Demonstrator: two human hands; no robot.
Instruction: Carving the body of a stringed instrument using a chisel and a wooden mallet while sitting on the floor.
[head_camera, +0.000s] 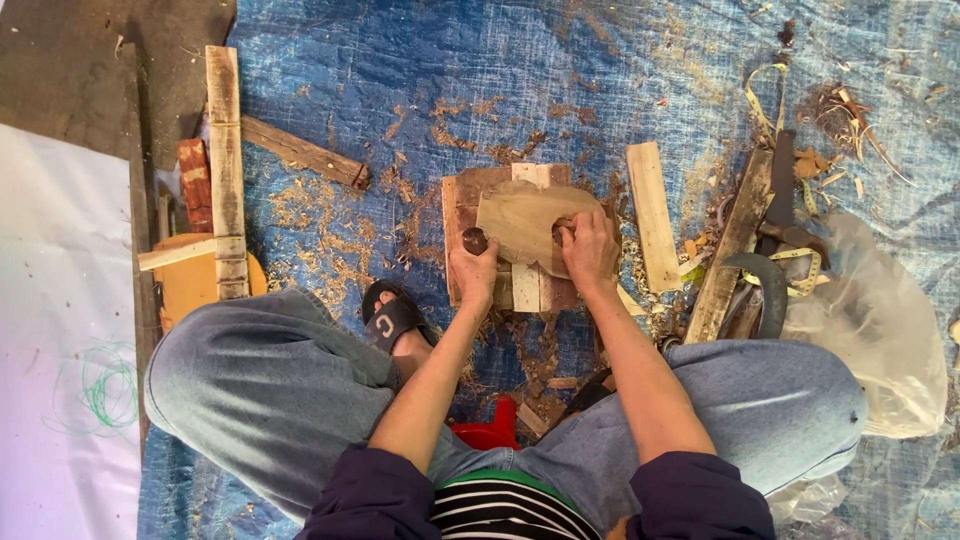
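A stack of short wooden boards (462, 205) lies on the blue tarp (420, 80) in front of me. A sheet of brown sandpaper (520, 220) is spread over the boards. My left hand (473, 268) presses on the sheet's left edge, fingers curled around a small dark round piece (475, 240). My right hand (588, 245) is closed on the sheet's right side, apparently holding something small under the fingers that I cannot make out. My knees in jeans flank the boards, and a sandalled foot (395, 320) rests to the left.
Wood shavings litter the tarp. A long plank (226, 170) and a slat (300, 152) lie at left, a pale board (652, 215) to the right. Further right are a curved blade (770, 290), scrap sticks and a clear plastic bag (875, 320). A red object (492, 428) sits between my legs.
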